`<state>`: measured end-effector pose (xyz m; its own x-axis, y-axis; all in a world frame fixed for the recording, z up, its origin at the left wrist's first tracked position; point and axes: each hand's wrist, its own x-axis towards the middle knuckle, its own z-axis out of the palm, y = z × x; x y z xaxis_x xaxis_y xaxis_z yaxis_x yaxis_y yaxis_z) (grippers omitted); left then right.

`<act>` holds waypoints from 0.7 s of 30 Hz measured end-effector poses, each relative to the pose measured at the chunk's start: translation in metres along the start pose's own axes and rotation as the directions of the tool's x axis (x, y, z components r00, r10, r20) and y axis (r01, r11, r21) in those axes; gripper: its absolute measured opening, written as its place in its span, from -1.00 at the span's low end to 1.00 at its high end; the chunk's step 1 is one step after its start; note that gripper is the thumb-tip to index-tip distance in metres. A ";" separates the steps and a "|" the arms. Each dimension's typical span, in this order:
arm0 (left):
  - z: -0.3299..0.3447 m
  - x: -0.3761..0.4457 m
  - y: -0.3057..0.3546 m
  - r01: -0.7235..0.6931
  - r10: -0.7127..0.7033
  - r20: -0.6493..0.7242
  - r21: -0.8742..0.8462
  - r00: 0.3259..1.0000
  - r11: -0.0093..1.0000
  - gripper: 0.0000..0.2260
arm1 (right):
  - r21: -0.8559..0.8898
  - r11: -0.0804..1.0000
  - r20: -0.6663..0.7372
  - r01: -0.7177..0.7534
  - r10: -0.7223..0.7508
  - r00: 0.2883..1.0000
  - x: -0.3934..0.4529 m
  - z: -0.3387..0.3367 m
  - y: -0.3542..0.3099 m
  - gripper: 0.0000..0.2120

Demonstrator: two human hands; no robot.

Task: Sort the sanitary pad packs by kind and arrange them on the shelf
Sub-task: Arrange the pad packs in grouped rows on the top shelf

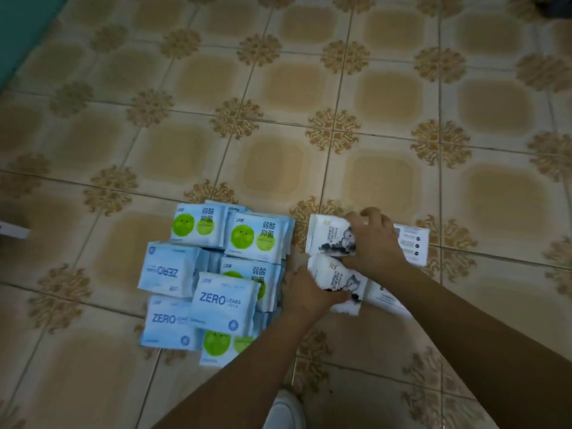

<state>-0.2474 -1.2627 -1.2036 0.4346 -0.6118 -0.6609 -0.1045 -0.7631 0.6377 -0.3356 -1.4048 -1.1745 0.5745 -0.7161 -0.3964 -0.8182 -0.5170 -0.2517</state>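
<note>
A heap of pad packs lies on the tiled floor. Light blue "ZERO" packs (220, 300) sit at the front and left, and pale blue packs with a green circle (253, 238) lie behind and under them. To the right lie white packs with a black ink drawing. My left hand (306, 291) grips the nearer white pack (335, 284). My right hand (376, 239) holds the farther white pack (328, 235). Another white pack (413, 243) lies face down behind my right hand. No shelf is in view.
Patterned beige floor tiles (309, 88) stretch all around the heap. A teal wall or door (18, 29) stands at the far left. A white object's edge (14, 230) shows at the left. A white shoe toe (283, 411) is at the bottom.
</note>
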 end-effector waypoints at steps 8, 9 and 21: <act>-0.132 -0.199 0.145 -0.059 0.055 -0.028 -0.166 0.998 0.984 -0.37 | 0.517 0.851 -0.075 -0.093 0.153 0.985 -0.147 -0.236 -0.053 -0.20; -0.154 -0.232 0.167 -0.079 0.069 -0.062 -0.172 0.996 0.982 -0.37 | 0.519 0.850 -0.082 -0.096 0.161 0.983 -0.169 -0.278 -0.065 -0.20; -0.418 -0.670 0.355 -0.381 0.208 -0.409 -0.407 0.889 0.830 -0.39 | 0.528 0.744 -0.281 0.408 -0.300 0.911 -0.425 -0.656 -0.304 -0.31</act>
<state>-0.2015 -1.0363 -0.3689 0.7301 -0.6172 -0.2933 0.1116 -0.3158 0.9422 -0.3144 -1.2510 -0.3498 0.7763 -0.6293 -0.0374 -0.3874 -0.4295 -0.8157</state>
